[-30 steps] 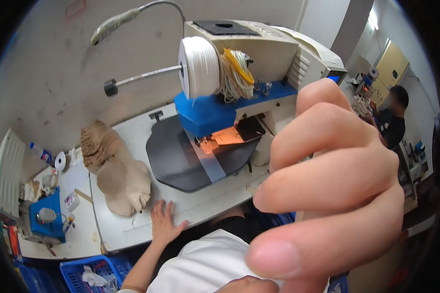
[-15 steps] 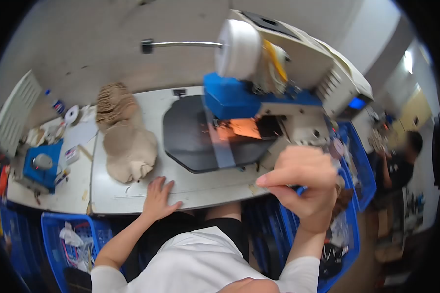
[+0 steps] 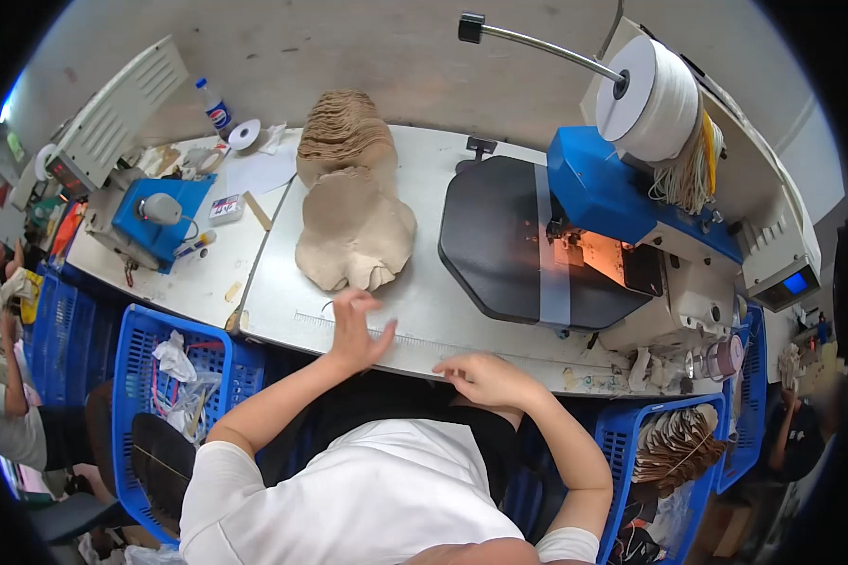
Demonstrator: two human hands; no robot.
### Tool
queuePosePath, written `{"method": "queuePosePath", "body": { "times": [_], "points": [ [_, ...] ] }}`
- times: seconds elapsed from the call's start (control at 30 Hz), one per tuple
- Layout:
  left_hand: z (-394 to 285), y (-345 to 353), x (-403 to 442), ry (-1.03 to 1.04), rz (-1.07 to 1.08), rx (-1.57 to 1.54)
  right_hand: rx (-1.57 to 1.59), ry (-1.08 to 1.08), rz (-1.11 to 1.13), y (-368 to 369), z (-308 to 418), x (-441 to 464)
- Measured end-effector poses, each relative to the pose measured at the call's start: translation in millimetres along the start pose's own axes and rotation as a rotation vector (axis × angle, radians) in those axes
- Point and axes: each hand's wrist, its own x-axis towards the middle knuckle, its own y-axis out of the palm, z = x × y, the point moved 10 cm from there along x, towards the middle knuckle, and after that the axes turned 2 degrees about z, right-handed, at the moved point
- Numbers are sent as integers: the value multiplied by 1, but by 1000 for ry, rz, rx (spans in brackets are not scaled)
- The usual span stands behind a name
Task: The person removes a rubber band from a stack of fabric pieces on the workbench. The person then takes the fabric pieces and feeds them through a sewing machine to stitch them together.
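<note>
My left hand (image 3: 356, 331) is raised over the front of the table with its fingers apart, holding nothing. Its fingertips are just at the near edge of a stack of tan, petal-shaped fabric pieces (image 3: 356, 221); whether they touch is hard to tell. My right hand (image 3: 488, 379) is by the table's front edge, fingers loosely bent and a little apart, with nothing visible in it. Beyond it stands a sewing machine with a blue head (image 3: 595, 184) and a black octagonal work plate (image 3: 490, 240), lit orange near the needle.
A white thread spool (image 3: 636, 99) sits on the machine. At the left are a second blue machine (image 3: 151, 221), a bottle (image 3: 215, 111) and a small box (image 3: 226, 209). Blue baskets stand left (image 3: 127, 395) and right (image 3: 612, 443), the right one holding fabric pieces. Other people sit at both sides.
My right hand has come down from in front of the machine to the table's edge. My left hand has lifted off the tabletop near the fabric stack. The view has turned left.
</note>
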Motion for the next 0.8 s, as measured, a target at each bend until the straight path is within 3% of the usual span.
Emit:
{"method": "queuePosePath", "body": {
  "times": [0.07, 0.2, 0.3, 0.4, 0.47, 0.53, 0.57, 0.73, 0.77, 0.8],
  "points": [
    [24, -17, 12, -108, -166, -20, 59, -32, -69, -2, -1, 18],
    [53, -23, 32, -254, -83, -181, -187, -329, -464, -25, 39, 55],
    [72, -22, 41, -354, -63, -284, -423, -480, -615, -22, 62, 86],
    [91, -48, 70, -497, -61, -168, -523, -356, -557, -6, 43, 120],
    [93, -77, 93, -455, -258, -377, -553, -362, -643, -6, 39, 122],
    [94, -98, 107, -551, -353, -592, -514, -369, -673, -12, 40, 120],
    [80, -105, 117, -515, -400, -762, -434, -323, -597, -12, 35, 123],
    [-13, -121, 127, -292, -355, -472, 333, -399, -827, -65, 81, 55],
    [-31, -113, 123, -133, -323, -419, 545, -391, -821, -74, 78, 40],
    [-61, -104, 121, 155, -288, -330, 756, -382, -815, -84, 76, 24]
  ]
}}
